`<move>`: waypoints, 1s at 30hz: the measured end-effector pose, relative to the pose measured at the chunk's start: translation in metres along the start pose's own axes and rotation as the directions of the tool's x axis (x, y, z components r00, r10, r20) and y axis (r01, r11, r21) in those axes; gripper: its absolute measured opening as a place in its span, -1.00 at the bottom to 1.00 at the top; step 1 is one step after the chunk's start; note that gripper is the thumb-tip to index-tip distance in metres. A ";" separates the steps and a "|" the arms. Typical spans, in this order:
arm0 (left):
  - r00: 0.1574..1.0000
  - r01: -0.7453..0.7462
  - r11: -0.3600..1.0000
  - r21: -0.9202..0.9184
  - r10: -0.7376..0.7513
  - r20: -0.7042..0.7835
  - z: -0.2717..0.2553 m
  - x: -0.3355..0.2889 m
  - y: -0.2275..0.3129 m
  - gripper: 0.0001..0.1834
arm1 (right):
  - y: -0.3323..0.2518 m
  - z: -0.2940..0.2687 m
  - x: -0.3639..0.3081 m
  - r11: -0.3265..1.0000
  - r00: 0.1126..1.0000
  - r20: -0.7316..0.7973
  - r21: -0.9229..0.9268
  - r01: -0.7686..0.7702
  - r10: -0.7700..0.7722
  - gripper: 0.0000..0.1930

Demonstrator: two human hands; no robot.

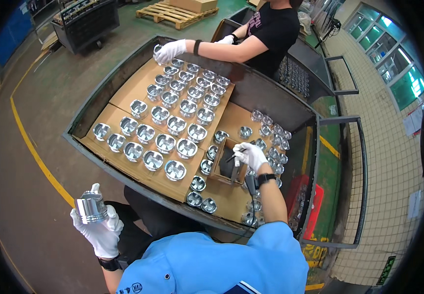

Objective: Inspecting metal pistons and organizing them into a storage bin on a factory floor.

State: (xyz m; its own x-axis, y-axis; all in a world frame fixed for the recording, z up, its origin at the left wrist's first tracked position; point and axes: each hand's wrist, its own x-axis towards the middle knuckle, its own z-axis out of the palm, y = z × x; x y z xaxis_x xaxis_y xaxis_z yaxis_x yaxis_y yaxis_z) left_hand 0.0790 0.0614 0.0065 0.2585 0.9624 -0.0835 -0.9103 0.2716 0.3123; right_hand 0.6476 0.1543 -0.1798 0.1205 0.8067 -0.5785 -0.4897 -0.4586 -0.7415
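Note:
My gloved left hand (99, 232) is closed around a shiny metal piston (90, 207), held up off to the left of the metal cart (146, 188). Over the cart, my gloved right hand (252, 156) pinches a slim dark pen-like tool (231, 158). That hand is above a small open box (215, 172) with dark grey material inside. Rows of pistons (176, 125) stand on a cardboard sheet (165, 182) in the left part of the cart. More pistons (199, 183) lie lower down, around the small box.
Across the cart, a co-worker in a black shirt (276, 27) reaches a gloved hand (172, 50) to a piston at its far corner. A cart handle (361, 171) and a red bin (315, 210) are on the right. A wooden pallet (170, 13) lies behind.

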 end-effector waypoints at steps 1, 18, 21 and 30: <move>0.999 -0.016 1.000 0.014 0.016 -0.036 0.002 -0.001 0.001 -0.08 | -0.019 0.038 -0.031 0.995 0.996 0.047 0.065 0.071 -0.074 -0.71; 0.953 -0.238 0.946 -0.220 0.184 -0.241 0.013 -0.028 0.053 -0.17 | 0.082 0.407 -0.256 0.292 0.226 0.974 -0.210 0.933 -0.021 -0.80; 0.919 -0.301 0.917 -0.260 0.207 -0.336 0.002 -0.042 0.064 -0.18 | 0.106 0.418 -0.255 0.326 0.096 0.991 -0.061 0.944 -0.093 -0.81; 0.929 -0.370 0.869 -0.327 0.345 -0.134 -0.013 -0.048 0.062 -0.25 | 0.128 0.403 -0.260 0.695 0.191 0.974 -0.056 0.717 -0.118 -0.82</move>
State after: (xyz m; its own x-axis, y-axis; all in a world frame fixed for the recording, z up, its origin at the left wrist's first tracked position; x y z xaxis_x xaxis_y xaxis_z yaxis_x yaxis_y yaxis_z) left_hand 0.0056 0.0324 0.0176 -0.1175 0.9884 -0.0964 -0.9929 -0.1187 -0.0072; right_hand 0.2062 0.0358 0.0131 -0.7603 0.5718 0.3082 -0.2056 0.2383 -0.9492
